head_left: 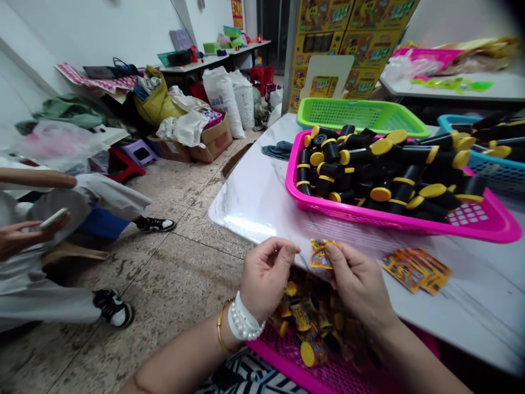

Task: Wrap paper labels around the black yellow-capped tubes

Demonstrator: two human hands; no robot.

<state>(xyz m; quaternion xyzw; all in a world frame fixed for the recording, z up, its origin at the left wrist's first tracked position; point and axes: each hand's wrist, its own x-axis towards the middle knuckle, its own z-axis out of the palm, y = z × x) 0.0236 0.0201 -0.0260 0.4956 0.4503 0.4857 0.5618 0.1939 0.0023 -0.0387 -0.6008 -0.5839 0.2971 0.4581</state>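
My right hand (363, 284) pinches a small yellow printed label (322, 254) between thumb and fingers, just over the table's near edge. Beside it my left hand (268, 276) is closed, its thumb pressed to the index finger; what is in that pinch is too small to make out. A fanned stack of similar labels (416, 269) lies on the table right of my right hand. Below both hands, a pink basket (283, 350) holds small tubs (314, 353) with yellow ends and printed wraps. Beyond them, another pink basket (394, 221) is heaped with plain black tubs (365, 164) with yellow ends.
A green basket (365, 115) and a blue basket (500, 167) of black tubs stand behind on the white table (246, 202). A dark cloth (278, 150) lies at its left edge. At left sits a person holding a phone (53, 218). Printed cartons (340, 49) are stacked behind.
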